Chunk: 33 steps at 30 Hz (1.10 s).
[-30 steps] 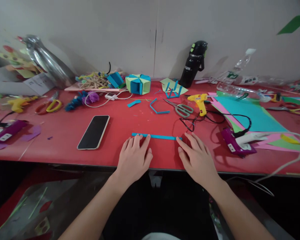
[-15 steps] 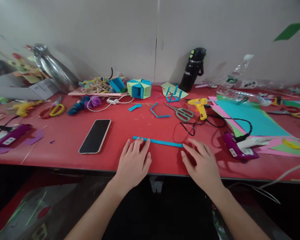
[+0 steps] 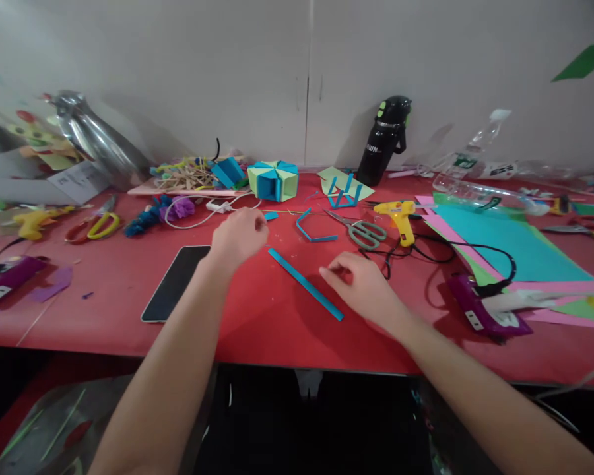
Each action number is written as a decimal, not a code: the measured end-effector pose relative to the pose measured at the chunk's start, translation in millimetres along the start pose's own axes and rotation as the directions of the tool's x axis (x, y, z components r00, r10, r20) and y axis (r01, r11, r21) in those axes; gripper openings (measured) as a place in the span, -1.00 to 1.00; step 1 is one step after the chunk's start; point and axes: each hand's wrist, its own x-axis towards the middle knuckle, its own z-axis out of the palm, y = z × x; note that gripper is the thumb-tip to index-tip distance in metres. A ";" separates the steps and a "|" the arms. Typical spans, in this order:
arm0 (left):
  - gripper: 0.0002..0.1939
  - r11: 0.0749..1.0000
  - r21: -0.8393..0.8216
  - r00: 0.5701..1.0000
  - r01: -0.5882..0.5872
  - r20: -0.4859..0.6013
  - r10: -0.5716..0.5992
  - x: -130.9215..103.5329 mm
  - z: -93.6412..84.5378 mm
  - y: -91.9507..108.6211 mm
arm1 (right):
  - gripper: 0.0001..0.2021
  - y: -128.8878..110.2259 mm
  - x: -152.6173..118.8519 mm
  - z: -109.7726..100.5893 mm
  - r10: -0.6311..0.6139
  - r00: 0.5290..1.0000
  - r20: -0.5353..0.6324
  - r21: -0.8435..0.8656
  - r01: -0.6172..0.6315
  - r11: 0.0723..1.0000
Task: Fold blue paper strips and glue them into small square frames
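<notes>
A folded blue paper strip [image 3: 305,284] lies slantwise on the red table [image 3: 257,330], touched by neither hand. My left hand [image 3: 240,234] is over the table beyond the phone, near a small blue paper piece [image 3: 271,216]; its fingers curl away from view, and what they hold, if anything, is hidden. My right hand [image 3: 351,280] hovers right of the strip with bent fingers apart and nothing between them. Farther back lie a bent blue strip [image 3: 317,231], grey-green scissors [image 3: 366,232] and a blue paper frame [image 3: 344,196]. A blue and green folded paper piece [image 3: 273,181] stands behind my left hand.
The phone [image 3: 175,284] lies partly under my left forearm. At the right are a yellow glue gun [image 3: 398,218] with a black cable, a purple power strip [image 3: 488,313] and coloured sheets [image 3: 515,244]. A black bottle [image 3: 383,142] stands at the back.
Both hands have come off the blue strip, which has turned to a slant. My left hand has moved forward and left; my right hand has shifted left and slightly forward.
</notes>
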 end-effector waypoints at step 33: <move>-0.68 0.445 -0.859 0.939 0.255 0.329 0.097 -6.3 18.7 0.5 | -0.95 13.9 29.7 17.3 0.194 0.941 0.277 0.314 -0.280 0.907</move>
